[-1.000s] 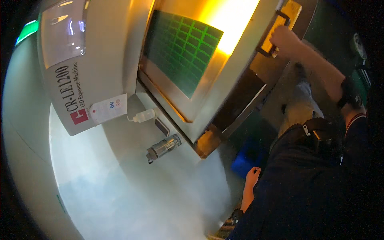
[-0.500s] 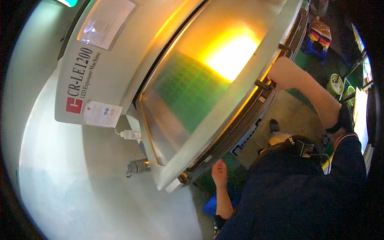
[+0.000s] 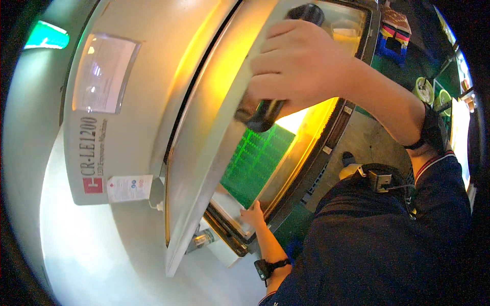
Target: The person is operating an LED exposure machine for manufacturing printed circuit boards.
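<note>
Beneath the tilted lid [image 3: 212, 153], the green panel [image 3: 260, 166] is lying; your right hand [image 3: 303, 64] is clenching the black handle [image 3: 265, 116], best held steady while your left hand [image 3: 252, 215] is sitting at the panel's edge, finger hold unclear.

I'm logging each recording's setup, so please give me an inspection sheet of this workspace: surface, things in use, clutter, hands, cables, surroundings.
Surface: bed, brightly lit in part.
Things in use: green panel on the bed; lid tilted open.
Clutter: flask beside the bed, partly hidden.
Hands: right hand closed on the lid's black handle; left hand by the panel's lower end, contact unclear.
Cables: thin grey cable from a box at the person's waist.
Surroundings: stool at upper right; green light at upper left.
</note>
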